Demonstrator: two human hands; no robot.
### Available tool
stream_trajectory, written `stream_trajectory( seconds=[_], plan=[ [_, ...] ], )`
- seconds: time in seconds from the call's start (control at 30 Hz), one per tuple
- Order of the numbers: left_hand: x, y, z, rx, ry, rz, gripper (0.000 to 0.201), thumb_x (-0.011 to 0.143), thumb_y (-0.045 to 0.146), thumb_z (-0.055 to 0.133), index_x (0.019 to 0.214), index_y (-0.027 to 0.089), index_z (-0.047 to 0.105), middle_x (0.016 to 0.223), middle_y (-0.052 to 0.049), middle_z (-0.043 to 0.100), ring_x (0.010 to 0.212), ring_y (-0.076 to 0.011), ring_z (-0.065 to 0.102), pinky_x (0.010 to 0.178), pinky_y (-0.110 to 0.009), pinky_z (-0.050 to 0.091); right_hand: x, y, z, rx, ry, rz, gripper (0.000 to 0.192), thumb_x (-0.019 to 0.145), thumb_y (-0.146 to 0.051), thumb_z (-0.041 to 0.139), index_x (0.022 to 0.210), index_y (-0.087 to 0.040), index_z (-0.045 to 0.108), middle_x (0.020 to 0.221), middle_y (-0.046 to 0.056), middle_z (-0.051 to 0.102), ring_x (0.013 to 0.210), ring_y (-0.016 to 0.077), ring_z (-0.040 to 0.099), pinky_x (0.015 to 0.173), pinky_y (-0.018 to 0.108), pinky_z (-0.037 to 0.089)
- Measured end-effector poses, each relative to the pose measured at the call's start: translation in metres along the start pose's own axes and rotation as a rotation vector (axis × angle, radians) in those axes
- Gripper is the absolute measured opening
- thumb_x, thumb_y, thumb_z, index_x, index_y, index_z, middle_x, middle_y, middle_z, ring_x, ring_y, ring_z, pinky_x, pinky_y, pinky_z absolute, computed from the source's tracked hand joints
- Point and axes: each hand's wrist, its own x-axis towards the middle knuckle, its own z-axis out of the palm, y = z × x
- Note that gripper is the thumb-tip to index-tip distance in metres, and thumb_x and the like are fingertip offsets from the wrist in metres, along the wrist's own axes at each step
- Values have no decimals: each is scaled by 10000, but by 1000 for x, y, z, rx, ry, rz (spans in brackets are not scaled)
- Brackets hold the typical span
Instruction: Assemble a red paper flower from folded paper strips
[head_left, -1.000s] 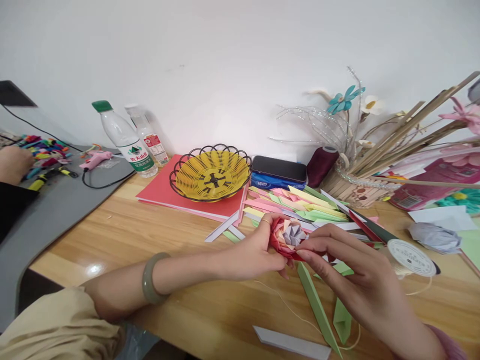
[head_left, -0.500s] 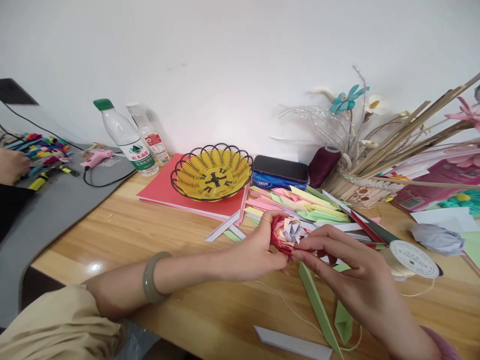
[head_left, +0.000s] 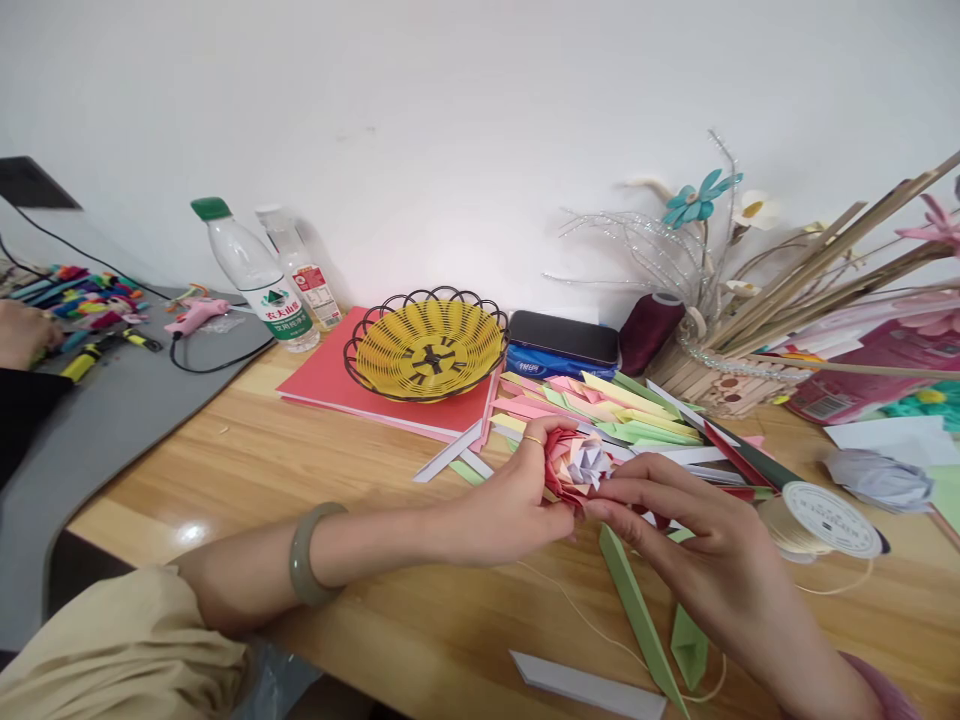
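Between both hands is a folded paper flower [head_left: 576, 464], red outside, peach further in and pale lilac at its centre. My left hand [head_left: 517, 505] is wrapped round its left side, thumb and fingers closed on it. At its lower right edge, my right hand [head_left: 686, 530] pinches the flower between thumb and fingertips; the exact spot is partly hidden. Green folded paper strips [head_left: 637, 610] and a pale lilac strip [head_left: 585, 685] lie on the table below. Thin cream thread [head_left: 581, 610] runs under the hands. A spool of cream thread [head_left: 821, 520] lies right of my right hand.
A yellow woven basket [head_left: 431, 350] rests on red paper sheets [head_left: 315, 375]. Behind the hands lie many-coloured folded strips [head_left: 600, 405]. Two bottles [head_left: 274, 300] stand at back left, near a pink glue gun [head_left: 196, 314]. Another person's hand [head_left: 26, 335] is at far left.
Almost nothing differs. Both hands keep hold of the paper flower, and the whole view has shifted very slightly.
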Motion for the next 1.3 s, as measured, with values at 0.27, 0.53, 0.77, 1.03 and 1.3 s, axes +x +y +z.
stream_trajectory(
  seconds=[0.27, 0.53, 0.77, 1.03, 1.3],
  plan=[
    [0, -2, 0, -40, -9, -45, 602, 701, 75, 497, 1203, 270, 229, 976, -32, 452, 704, -97, 461, 623, -264, 436, -4, 4, 3, -38, 18, -59, 44, 777, -250, 606, 788, -224, 641, 786, 35, 619, 738, 157, 596, 628, 270, 501],
    [1, -6, 0, -100, -30, -79, 608, 708, 104, 530, 1211, 260, 226, 925, -31, 464, 720, -113, 491, 627, -268, 451, 5, -3, 2, 50, -56, 81, 172, 779, -338, 591, 660, -220, 631, 665, 8, 601, 603, 127, 566, 538, 235, 461],
    [-1, -4, 2, -78, -41, -66, 583, 732, 106, 494, 1206, 277, 202, 992, -37, 448, 712, -97, 479, 632, -264, 445, 6, -4, -1, 118, -75, 217, 222, 740, -408, 608, 621, -223, 637, 643, 12, 595, 599, 139, 549, 563, 255, 448],
    [0, -1, 1, 47, -39, -1, 565, 731, 86, 467, 1197, 238, 185, 1003, -45, 430, 737, -98, 460, 636, -259, 434, 11, -1, -4, 236, -182, 361, 231, 728, -421, 608, 620, -221, 648, 645, 0, 596, 608, 132, 534, 606, 256, 434],
    [-1, -3, 3, -109, -32, -84, 588, 729, 103, 502, 1208, 264, 201, 971, -31, 458, 680, -82, 499, 656, -288, 459, 3, -2, 0, 65, -110, 165, 209, 806, -344, 545, 652, -209, 585, 674, 5, 557, 634, 134, 531, 586, 249, 428]
  ],
)
